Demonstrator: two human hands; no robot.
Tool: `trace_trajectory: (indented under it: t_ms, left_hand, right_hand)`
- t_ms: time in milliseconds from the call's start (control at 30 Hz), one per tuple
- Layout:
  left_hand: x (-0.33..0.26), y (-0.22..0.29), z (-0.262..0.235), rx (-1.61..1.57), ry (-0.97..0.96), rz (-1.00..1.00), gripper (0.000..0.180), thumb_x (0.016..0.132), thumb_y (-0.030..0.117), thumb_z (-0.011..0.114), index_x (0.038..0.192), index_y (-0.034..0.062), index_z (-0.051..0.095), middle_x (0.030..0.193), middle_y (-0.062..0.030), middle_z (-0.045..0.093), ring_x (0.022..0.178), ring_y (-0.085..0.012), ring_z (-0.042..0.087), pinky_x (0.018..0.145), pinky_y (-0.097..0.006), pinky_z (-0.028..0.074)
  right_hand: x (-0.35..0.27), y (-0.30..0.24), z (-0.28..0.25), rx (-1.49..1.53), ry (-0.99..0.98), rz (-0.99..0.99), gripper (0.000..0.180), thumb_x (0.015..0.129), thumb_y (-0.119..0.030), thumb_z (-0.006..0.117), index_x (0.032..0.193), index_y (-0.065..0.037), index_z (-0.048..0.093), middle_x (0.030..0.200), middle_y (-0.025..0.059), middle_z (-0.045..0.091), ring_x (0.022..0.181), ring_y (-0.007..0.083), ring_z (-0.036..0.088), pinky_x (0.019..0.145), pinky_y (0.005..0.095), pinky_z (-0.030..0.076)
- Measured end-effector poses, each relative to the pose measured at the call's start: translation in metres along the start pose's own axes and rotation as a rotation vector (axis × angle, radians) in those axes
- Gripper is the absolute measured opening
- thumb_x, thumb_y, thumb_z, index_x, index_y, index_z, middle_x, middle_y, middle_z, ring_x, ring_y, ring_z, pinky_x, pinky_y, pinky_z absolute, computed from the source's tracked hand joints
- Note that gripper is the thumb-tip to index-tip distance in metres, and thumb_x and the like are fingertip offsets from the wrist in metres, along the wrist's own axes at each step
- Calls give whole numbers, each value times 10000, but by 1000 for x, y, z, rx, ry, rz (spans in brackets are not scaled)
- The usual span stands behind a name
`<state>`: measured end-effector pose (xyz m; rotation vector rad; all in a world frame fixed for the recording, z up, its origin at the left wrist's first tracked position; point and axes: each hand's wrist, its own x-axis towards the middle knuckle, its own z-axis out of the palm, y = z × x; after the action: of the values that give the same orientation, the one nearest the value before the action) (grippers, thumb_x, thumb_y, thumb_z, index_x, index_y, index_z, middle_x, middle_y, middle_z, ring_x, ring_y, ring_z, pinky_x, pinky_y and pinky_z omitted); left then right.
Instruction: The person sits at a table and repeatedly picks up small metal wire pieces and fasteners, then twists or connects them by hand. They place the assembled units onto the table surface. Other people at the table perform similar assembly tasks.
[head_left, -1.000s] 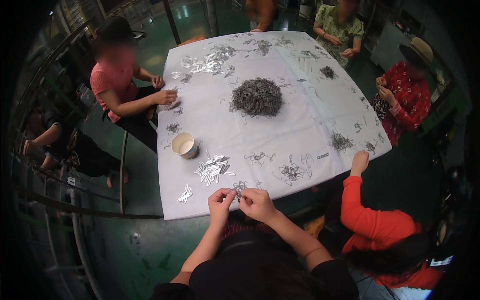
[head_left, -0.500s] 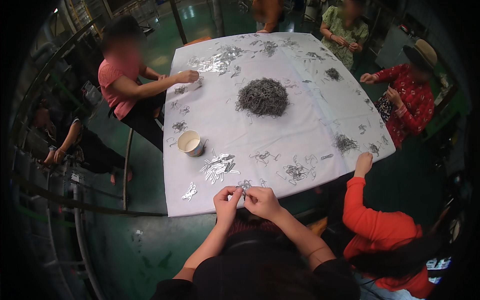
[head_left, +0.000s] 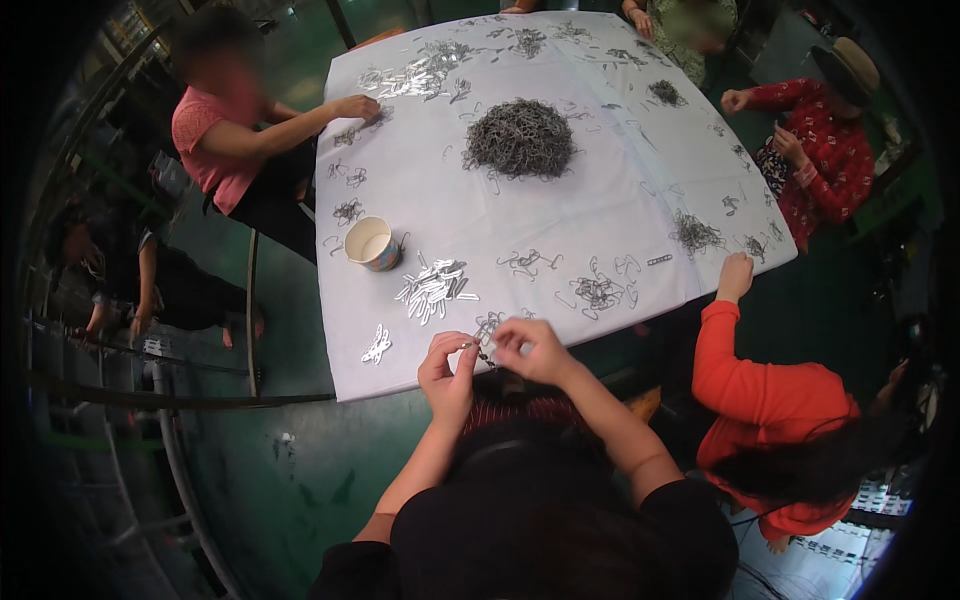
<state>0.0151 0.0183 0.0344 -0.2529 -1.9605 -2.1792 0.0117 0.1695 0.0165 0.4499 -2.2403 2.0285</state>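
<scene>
At the table's near edge, my left hand (head_left: 447, 377) pinches a small metal piece (head_left: 468, 346) between thumb and forefinger. Just right of it, my right hand (head_left: 534, 352) is closed with curled fingers; what lies in its fingertips is too small to make out. Thin wire hooks (head_left: 489, 327) lie on the white-covered table (head_left: 520, 222) right beyond my hands. Flat silver pieces with rounded ends (head_left: 437, 291) form a loose heap ahead on the left. A smaller group of silver pieces (head_left: 376, 345) sits nearer the left corner. More wire hooks (head_left: 597, 291) are scattered to the right.
A big dark heap of wire hooks (head_left: 520, 140) stands mid-table. A paper cup (head_left: 371, 246) is near the left edge. Around the table are people in a pink top (head_left: 215, 128), red patterned shirt (head_left: 835, 140) and orange-red sleeves (head_left: 760, 390). Silver pieces (head_left: 420, 72) cover the far left.
My right hand has moved slightly away from my left, opening a gap between them. The whole view has shifted, so the table appears higher. The pink-topped person's hand has lowered toward the table.
</scene>
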Motion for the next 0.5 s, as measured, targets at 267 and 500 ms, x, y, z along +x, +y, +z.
trace_trajectory:
  t_ms: [267, 500]
  left_hand:
    - [-6, 9, -9, 104, -53, 134, 71, 708, -38, 595, 772, -12, 577, 776, -92, 597, 777, -194, 534, 713, -281, 417]
    - [-10, 6, -17, 185, -150, 199, 69, 743, -33, 572, 808, -18, 558, 789, -104, 591, 792, -193, 513, 718, -289, 408]
  right_hand:
    - [43, 94, -80, -852, 243, 265, 299, 723, -153, 611, 1018, -112, 591, 897, 98, 539, 838, 262, 554, 700, 356, 455]
    - [78, 125, -70, -1127, 88, 223, 198, 706, -141, 611, 900, -113, 633, 814, 69, 547, 780, 256, 563, 668, 358, 453]
